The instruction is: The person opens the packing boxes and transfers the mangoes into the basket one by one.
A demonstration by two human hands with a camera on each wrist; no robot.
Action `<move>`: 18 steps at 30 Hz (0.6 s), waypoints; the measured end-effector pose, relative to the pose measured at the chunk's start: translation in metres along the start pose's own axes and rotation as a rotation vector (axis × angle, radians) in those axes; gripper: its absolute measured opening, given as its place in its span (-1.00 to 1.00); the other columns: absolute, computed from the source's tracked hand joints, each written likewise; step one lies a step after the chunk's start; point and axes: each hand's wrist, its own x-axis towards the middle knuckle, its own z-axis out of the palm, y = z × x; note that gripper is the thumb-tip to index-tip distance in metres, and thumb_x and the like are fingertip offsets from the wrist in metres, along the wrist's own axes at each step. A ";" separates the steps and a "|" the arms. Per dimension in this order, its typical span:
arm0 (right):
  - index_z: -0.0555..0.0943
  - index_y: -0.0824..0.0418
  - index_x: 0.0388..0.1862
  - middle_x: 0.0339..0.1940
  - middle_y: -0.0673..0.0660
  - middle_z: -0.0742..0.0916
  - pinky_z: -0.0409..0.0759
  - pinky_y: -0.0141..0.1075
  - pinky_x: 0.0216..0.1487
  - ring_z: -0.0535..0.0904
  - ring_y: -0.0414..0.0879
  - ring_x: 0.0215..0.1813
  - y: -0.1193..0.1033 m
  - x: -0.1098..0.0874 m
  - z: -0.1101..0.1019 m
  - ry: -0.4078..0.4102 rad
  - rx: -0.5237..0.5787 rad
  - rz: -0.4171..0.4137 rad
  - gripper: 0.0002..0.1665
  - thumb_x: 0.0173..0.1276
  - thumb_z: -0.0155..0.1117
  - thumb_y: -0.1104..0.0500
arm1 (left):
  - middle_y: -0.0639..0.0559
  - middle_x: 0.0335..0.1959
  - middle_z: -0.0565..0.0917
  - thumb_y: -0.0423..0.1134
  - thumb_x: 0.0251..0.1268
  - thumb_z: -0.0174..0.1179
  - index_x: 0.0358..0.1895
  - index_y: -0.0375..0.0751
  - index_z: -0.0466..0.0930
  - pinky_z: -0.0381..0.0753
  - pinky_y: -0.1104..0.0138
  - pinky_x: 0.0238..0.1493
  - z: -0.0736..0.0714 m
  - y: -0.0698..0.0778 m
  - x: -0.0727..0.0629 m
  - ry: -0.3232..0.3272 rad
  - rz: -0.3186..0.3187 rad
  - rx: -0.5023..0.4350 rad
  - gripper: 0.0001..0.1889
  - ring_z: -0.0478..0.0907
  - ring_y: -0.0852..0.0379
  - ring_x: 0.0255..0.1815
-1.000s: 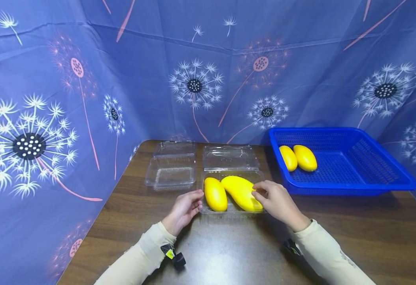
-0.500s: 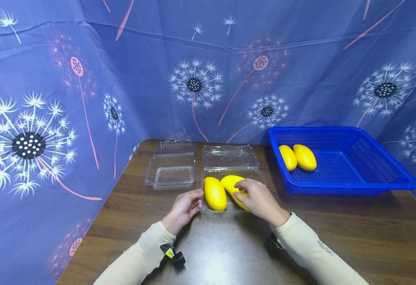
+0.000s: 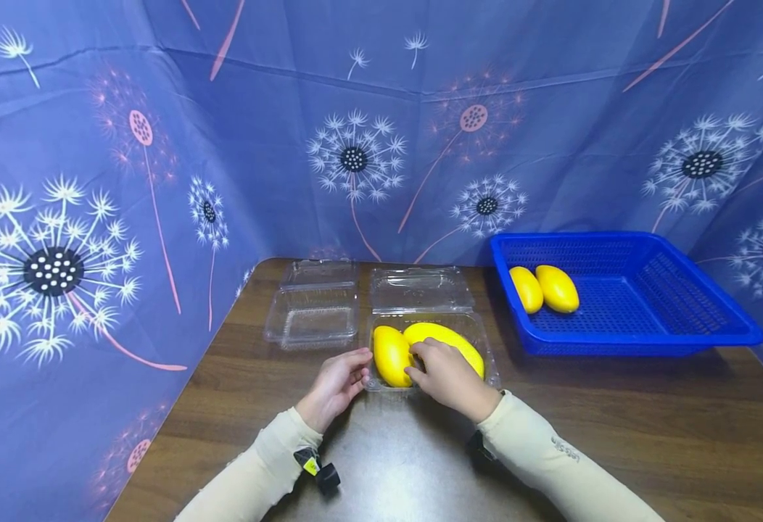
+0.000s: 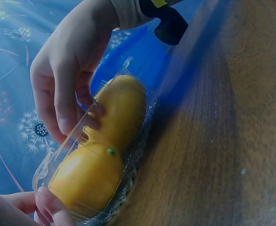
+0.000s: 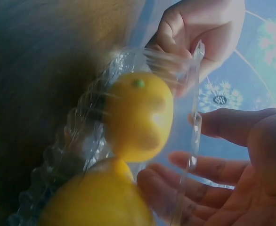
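Observation:
An open clear plastic clamshell container (image 3: 491, 373) holds two yellow mangoes: an upright-lying left mango (image 3: 391, 359) and a right mango (image 3: 465, 349) slanting across the other side. At the container's left front corner, my left hand (image 3: 334, 386) pinches the rim between thumb and fingers. My right hand (image 3: 452, 377) reaches over the front rim, its loosely bent fingers down between the two mangoes and partly over the right one. In the right wrist view, the right hand (image 5: 251, 174) has its fingers spread beside the mangoes, the thumb at the rim.
A second clear clamshell container (image 3: 312, 315) stands open on the left of the wooden table (image 3: 616, 435). The blue perforated basket (image 3: 649, 339) at the right holds two more mangoes (image 3: 556, 288). A dandelion-patterned cloth (image 3: 257, 145) hangs behind.
My right hand has moved left from the container's right side to between the mangoes. The right mango has turned to lie more sideways. The left hand stays in place.

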 end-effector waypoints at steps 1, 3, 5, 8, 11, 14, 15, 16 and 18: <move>0.66 0.33 -0.23 -0.54 0.04 0.56 0.36 -0.37 -0.46 0.36 -0.16 -0.48 -0.001 0.000 0.001 -0.007 -0.011 0.000 -0.69 0.14 0.47 0.15 | 0.16 -0.49 0.57 -0.41 0.32 0.13 0.22 -0.50 0.41 0.50 0.56 -0.46 0.000 0.000 0.000 -0.002 0.000 0.000 -0.57 0.42 0.32 -0.56; 0.64 0.32 -0.26 -0.56 0.02 0.51 0.35 -0.34 -0.47 0.34 -0.15 -0.49 -0.004 0.002 0.004 -0.024 -0.034 -0.004 -0.69 0.15 0.47 0.12 | 0.17 -0.49 0.57 -0.41 0.32 0.13 0.22 -0.50 0.41 0.50 0.57 -0.46 0.000 0.000 -0.001 -0.004 0.000 -0.002 -0.57 0.42 0.33 -0.56; 0.61 0.33 -0.26 -0.55 0.05 0.53 0.40 -0.29 -0.45 0.37 -0.12 -0.48 -0.006 0.003 0.006 -0.040 -0.048 -0.005 -0.66 0.16 0.47 0.10 | 0.17 -0.50 0.56 -0.41 0.32 0.13 0.21 -0.50 0.41 0.50 0.56 -0.46 0.000 0.000 -0.001 -0.006 0.004 -0.002 -0.58 0.42 0.33 -0.56; 0.58 0.37 -0.20 -0.51 0.13 0.59 0.49 -0.19 -0.40 0.45 -0.06 -0.46 -0.010 0.006 0.008 -0.059 -0.057 0.001 -0.57 0.17 0.46 0.06 | 0.17 -0.51 0.56 -0.41 0.31 0.13 0.20 -0.49 0.42 0.50 0.57 -0.47 0.000 0.001 -0.001 -0.007 0.005 -0.001 -0.59 0.42 0.33 -0.56; 0.55 0.43 -0.12 -0.47 0.20 0.64 0.57 -0.11 -0.35 0.52 0.00 -0.42 -0.013 0.010 0.012 -0.057 -0.070 0.003 -0.47 0.17 0.46 0.03 | 0.16 -0.51 0.56 -0.41 0.31 0.14 0.18 -0.47 0.44 0.49 0.57 -0.49 0.000 0.002 -0.001 -0.007 0.005 -0.002 -0.61 0.42 0.34 -0.57; 0.52 0.50 -0.04 -0.42 0.28 0.67 0.63 -0.05 -0.30 0.60 0.09 -0.37 -0.015 0.013 0.016 -0.041 -0.091 -0.003 -0.36 0.16 0.47 0.01 | 0.16 -0.52 0.56 -0.41 0.31 0.15 0.18 -0.48 0.44 0.49 0.57 -0.49 0.000 0.002 -0.001 -0.006 0.005 -0.006 -0.61 0.42 0.33 -0.58; 0.51 0.53 0.00 -0.39 0.31 0.68 0.65 -0.03 -0.28 0.63 0.12 -0.35 -0.016 0.014 0.017 -0.036 -0.096 -0.002 -0.32 0.15 0.48 0.01 | 0.16 -0.52 0.56 -0.41 0.31 0.15 0.18 -0.48 0.44 0.49 0.57 -0.49 0.000 0.001 -0.002 -0.007 0.005 -0.008 -0.60 0.42 0.33 -0.58; 0.49 0.55 0.04 -0.37 0.34 0.69 0.66 -0.02 -0.25 0.64 0.14 -0.34 -0.017 0.014 0.019 -0.033 -0.100 0.002 -0.27 0.14 0.48 0.00 | 0.16 -0.52 0.56 -0.41 0.31 0.15 0.18 -0.48 0.44 0.49 0.57 -0.48 0.000 0.001 -0.002 -0.008 0.004 -0.009 -0.60 0.42 0.33 -0.57; 0.46 0.58 0.10 -0.31 0.38 0.70 0.68 0.01 -0.22 0.67 0.19 -0.31 -0.018 0.015 0.021 -0.028 -0.108 0.012 -0.20 0.12 0.49 0.00 | 0.16 -0.53 0.57 -0.40 0.31 0.15 0.19 -0.49 0.43 0.50 0.57 -0.48 0.000 0.000 -0.002 -0.008 0.002 -0.009 -0.59 0.42 0.33 -0.57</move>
